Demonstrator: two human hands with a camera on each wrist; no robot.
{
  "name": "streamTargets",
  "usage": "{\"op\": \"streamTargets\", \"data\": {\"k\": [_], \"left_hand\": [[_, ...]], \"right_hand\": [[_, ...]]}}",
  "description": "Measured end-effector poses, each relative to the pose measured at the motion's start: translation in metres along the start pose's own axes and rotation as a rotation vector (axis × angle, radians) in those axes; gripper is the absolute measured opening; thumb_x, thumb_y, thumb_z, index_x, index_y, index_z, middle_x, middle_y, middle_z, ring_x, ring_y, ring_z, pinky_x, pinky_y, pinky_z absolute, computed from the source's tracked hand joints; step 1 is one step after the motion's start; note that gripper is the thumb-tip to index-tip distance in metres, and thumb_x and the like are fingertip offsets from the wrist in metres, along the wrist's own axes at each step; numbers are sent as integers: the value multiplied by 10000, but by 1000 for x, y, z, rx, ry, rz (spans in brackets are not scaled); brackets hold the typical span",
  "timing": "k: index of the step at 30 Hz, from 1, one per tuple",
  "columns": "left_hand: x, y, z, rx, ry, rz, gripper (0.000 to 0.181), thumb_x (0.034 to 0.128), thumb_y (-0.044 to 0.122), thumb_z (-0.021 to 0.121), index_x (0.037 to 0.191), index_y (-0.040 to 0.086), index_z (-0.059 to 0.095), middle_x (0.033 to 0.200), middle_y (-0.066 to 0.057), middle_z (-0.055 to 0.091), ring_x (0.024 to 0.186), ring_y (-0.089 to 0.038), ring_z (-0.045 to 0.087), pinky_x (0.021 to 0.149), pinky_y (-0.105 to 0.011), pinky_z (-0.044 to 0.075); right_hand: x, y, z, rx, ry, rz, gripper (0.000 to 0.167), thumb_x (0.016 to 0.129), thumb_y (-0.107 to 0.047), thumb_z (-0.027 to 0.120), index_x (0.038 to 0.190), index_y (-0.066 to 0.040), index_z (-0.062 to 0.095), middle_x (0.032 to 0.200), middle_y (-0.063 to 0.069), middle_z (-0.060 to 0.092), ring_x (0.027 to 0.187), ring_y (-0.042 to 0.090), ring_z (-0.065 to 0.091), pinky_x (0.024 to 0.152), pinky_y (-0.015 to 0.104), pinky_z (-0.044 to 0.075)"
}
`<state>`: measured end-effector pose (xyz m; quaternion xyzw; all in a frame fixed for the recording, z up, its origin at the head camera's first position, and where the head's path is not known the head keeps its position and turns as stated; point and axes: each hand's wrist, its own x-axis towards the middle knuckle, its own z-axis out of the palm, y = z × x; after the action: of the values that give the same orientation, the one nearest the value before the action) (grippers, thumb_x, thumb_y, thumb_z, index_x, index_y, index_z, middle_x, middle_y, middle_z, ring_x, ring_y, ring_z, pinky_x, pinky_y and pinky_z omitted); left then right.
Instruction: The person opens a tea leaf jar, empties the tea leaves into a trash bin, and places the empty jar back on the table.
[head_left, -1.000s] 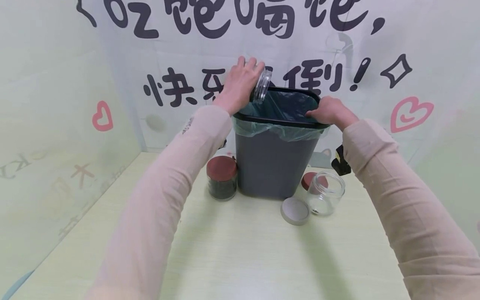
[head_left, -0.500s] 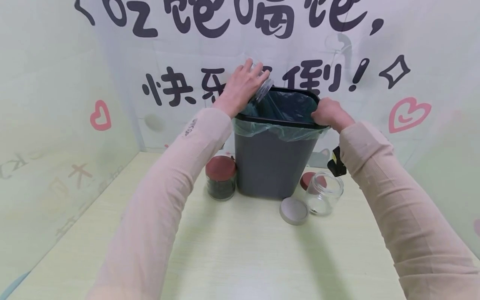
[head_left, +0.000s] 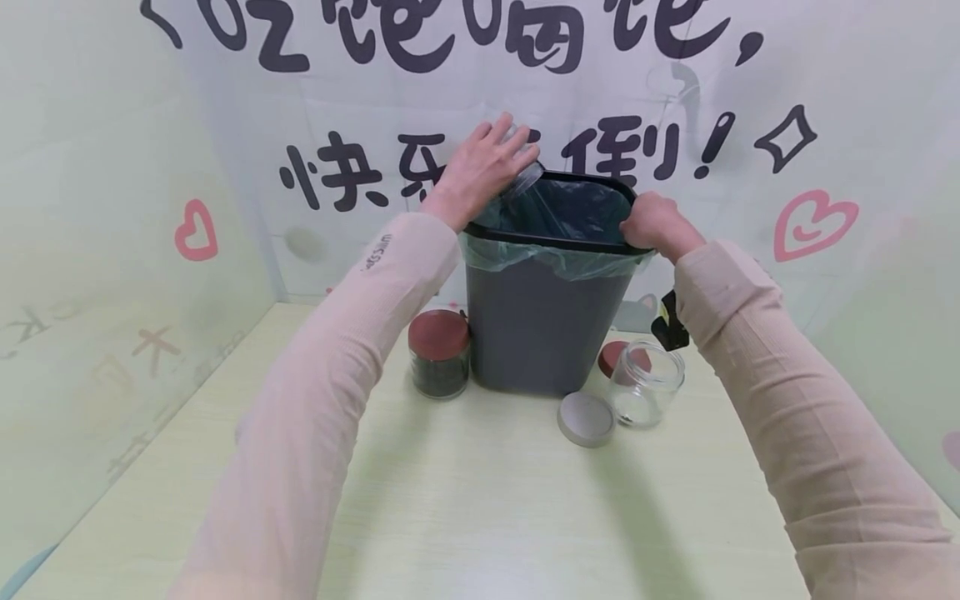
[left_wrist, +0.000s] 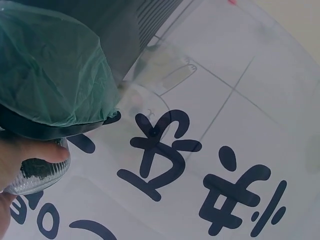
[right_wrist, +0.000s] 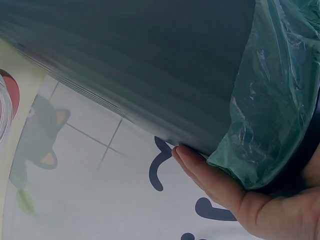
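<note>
Jar (head_left: pixel 522 179) tipped further mouth-down over the bin (head_left: pixel 543 325) than in the earliest frame; the right thumb, then stretched out inside the bin, is now drawn in closer to the rim. Left hand (head_left: pixel 483 167): fingers curled round the jar, holding it at the bin's left side; cannot tell whether glass touches rim. Right hand (head_left: pixel 655 223): grips the rim at the right, thumb side inside, fingers fairly straight along the outer wall. Green liner (head_left: pixel 558 265) folded over the rim; bin upright on the counter (head_left: pixel 465 508). Left wrist view shows dark contents (left_wrist: pixel 40 169) in the held jar, so I judge the pouring out under way but unfinished; bottom of bin not visible. Farther out, right of the bin: an open clear jar (head_left: pixel 647 387) with a few dark specks at its base, apparently already dealt with; a loose red lid (head_left: pixel 611 354) partly behind it and a grey lid (head_left: pixel 587 419) just beside it. Left of the bin: red-lidded jar (head_left: pixel 439 354), dark fill inside, lid still on; probably remains to be done, if it belongs to the same work.
</note>
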<state>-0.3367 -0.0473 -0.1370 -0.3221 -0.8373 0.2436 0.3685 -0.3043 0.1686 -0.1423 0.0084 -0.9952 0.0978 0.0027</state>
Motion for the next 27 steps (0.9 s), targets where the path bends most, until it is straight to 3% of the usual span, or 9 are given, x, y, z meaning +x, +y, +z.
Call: {"op": "streamTargets", "data": {"k": [4,10,17,27], "left_hand": [[2,0,0,19,20,36,348,865,-80,459,1182,50,404,1278,-155,401,1200,-324,347,935,-378,359],[7,-2,-6,81,-31,107,373,870,-58,475,1213,57,385,1295,-160,389,1217,-321,328,962,-382,333],[12,-2,-14,128,-57,167,455,846,-59,514,1251,73,355,1309,-161,378,1228,-323,311,969,-384,322],[22,3,-23,265,-196,349,568,858,-60,490,1360,108,286,1402,-149,284,1292,-316,223,1027,-437,250]], "right_hand": [[-1,0,0,17,-7,20,305,865,-104,362,994,152,465,947,236,456,714,299,489,543,315,462],[-1,-1,0,30,-11,28,325,863,-98,363,1037,161,455,965,233,450,814,332,476,614,345,461],[-1,-2,0,25,-13,27,310,870,-104,366,1020,151,461,941,222,452,761,313,486,590,335,462],[-2,-2,0,12,-10,4,290,866,-101,367,982,145,472,914,215,453,795,330,477,652,360,445]]}}
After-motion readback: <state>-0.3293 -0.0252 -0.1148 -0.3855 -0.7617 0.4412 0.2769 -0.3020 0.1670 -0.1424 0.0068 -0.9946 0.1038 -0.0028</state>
